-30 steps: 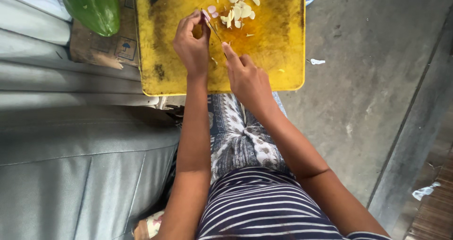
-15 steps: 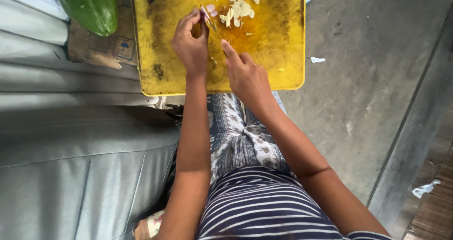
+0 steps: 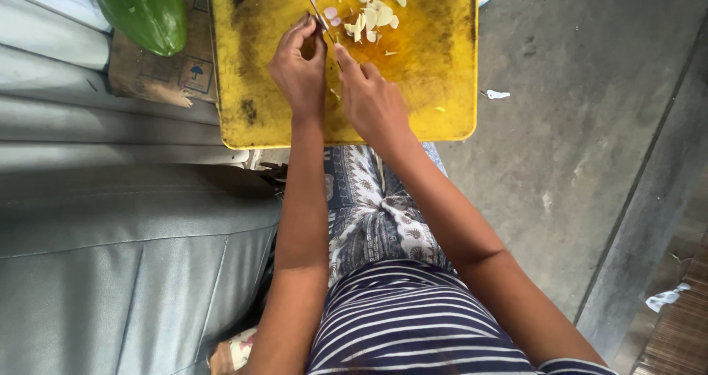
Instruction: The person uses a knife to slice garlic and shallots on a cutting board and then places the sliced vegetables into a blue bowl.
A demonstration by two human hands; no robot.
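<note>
The left hand rests on a yellow board, its fingers curled down and closed over something small at the board's middle; what they pin is hidden under the fingertips. The right hand lies just beside it, touching or nearly touching, closed around the handle of a knife. Only the thin blade shows, rising between the two hands and tilted toward the far left, its tip above the left fingertips. The right forefinger is stretched along the blade's back.

Just beyond the blade lies a loose heap of pale slices, some white, one or two pinkish, spread toward the board's far edge. A few small scraps lie near the right hand, and one greenish bit sits near the board's right side. The board is stained dark in patches, with an orange tint under the slices.

The board sits in front of the person's knees, above a patterned cloth on the lap and a striped shirt. To the left of the board a large green fruit lies on a flattened cardboard box, which touches the board's left edge. Below them stretches a grey cushion. To the right is a bare concrete floor with a small white scrap near the board.
</note>
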